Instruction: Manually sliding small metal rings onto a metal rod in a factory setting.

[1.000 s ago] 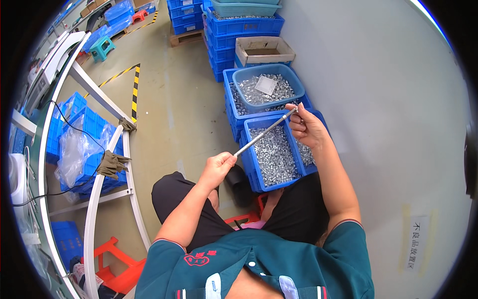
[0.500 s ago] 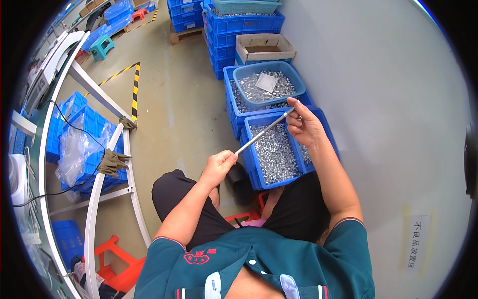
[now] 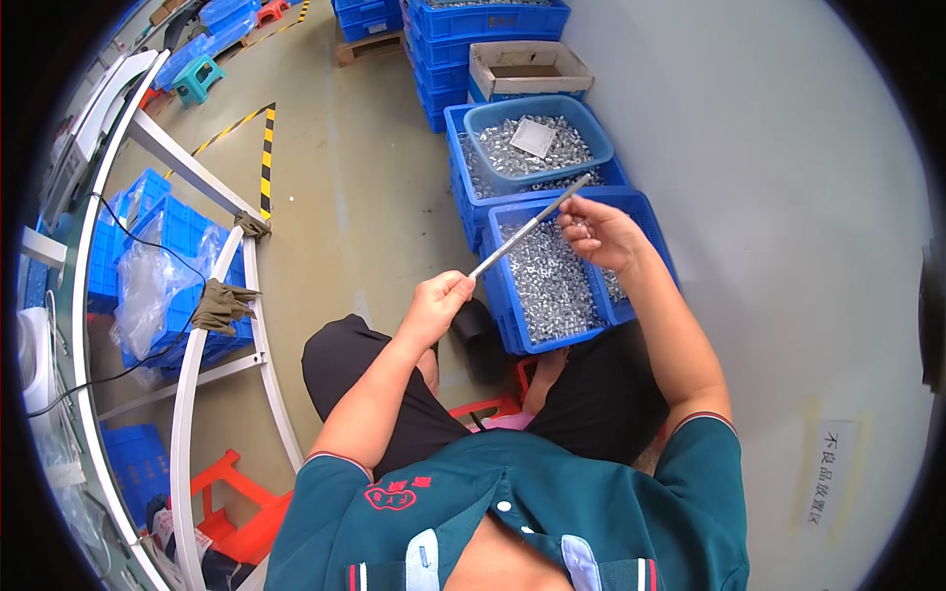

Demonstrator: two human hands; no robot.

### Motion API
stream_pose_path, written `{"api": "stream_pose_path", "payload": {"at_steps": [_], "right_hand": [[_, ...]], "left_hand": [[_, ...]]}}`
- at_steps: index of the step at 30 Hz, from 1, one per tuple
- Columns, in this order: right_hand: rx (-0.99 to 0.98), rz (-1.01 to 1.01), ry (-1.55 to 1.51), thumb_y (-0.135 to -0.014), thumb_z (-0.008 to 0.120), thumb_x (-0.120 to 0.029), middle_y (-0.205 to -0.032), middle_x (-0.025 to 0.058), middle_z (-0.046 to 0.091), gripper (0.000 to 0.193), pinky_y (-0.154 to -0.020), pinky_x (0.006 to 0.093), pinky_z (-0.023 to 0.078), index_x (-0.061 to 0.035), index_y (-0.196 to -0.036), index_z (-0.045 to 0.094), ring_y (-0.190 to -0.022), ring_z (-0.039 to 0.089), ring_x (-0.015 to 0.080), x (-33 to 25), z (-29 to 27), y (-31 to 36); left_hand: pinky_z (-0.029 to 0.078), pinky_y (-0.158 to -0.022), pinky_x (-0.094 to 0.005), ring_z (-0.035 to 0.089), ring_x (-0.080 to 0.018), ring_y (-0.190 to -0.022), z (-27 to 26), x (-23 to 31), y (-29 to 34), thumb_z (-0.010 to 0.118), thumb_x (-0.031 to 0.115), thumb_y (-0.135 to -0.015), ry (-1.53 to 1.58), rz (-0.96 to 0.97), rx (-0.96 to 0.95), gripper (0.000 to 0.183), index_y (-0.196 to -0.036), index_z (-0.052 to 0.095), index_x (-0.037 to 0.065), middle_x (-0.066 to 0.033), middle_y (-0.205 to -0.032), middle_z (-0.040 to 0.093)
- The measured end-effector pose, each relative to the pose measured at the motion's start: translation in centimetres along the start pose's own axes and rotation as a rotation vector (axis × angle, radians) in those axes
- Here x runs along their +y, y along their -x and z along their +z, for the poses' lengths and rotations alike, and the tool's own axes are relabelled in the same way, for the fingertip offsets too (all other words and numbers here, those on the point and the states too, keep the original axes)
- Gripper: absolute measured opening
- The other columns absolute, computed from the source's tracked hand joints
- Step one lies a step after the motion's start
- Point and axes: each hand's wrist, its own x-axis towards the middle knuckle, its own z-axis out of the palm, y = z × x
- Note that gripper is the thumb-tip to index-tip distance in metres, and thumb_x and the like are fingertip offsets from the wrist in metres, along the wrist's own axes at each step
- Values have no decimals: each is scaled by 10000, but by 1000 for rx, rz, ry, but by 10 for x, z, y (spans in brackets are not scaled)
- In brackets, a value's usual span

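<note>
My left hand (image 3: 437,305) is wrapped round the lower end of a thin grey metal rod (image 3: 522,231). The rod slants up to the right, across the blue bin of small metal parts (image 3: 552,286). Close to its upper end, my right hand (image 3: 601,234) has its fingers curled, with small shiny metal parts partly showing in them. The rod's tip sticks out beyond the right fingers; whether they touch it I cannot tell. Below both hands, the bin holds many short, ring-like silvery pieces in two compartments.
Behind the bin, a light-blue tub (image 3: 537,138) of similar parts carries a white card (image 3: 532,137). An open carton (image 3: 530,71) and stacked blue crates (image 3: 443,59) stand farther back. A grey wall (image 3: 749,227) runs along the right; a white-framed bench (image 3: 187,433) stands left.
My right fingers have come down from the rod's upper end, and the tip now shows bare. My left hand still grips the rod and sits slightly higher in view.
</note>
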Motion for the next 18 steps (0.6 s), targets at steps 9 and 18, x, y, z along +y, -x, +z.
{"api": "stream_pose_path", "payload": {"at_steps": [9,18], "right_hand": [[229,-13,255,-912,480,-118,-805,87,591,166,-575,237,539,24,-962,551,-694,599,147,4,-5,-7],[166,-149,190,-912,513,-129,-785,35,537,161,-408,158,335,-9,-1018,530,-569,450,57,-10,-7,8]], "left_hand": [[328,-539,-222,385,-45,-604,-2,1,0,556,261,-905,48,3,10,297,-736,563,17,46,-630,454],[340,-539,-237,402,-60,-598,-2,6,3,557,272,-895,-35,-26,15,296,-738,564,21,25,-609,451]]}}
